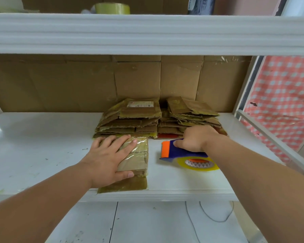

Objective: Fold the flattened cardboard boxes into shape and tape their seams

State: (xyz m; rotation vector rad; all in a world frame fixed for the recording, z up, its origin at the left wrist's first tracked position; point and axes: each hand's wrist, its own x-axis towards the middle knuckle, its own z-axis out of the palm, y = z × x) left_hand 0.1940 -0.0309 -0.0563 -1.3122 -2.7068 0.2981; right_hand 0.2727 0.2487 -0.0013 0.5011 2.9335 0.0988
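A small folded cardboard box [139, 155] stands on the white shelf [42, 146] near its front edge, glossy tape across its top. My left hand [109, 158] lies flat on the box, fingers spread, thumb against its near side. To the right, my right hand [197, 139] grips the handle of a blue and orange tape dispenser [174, 151] that rests on the shelf with its clear yellowish roll [197, 164] toward me. Behind both, two stacks of flattened cardboard boxes [133, 118] lie against the back.
A cardboard sheet [95, 81] lines the back of the shelf bay. An upper shelf edge [147, 34] overhangs, with a spare tape roll [112, 8] on top. A white frame post [247, 88] and checked cloth [284, 102] stand at right. Cables [216, 218] lie on the floor below.
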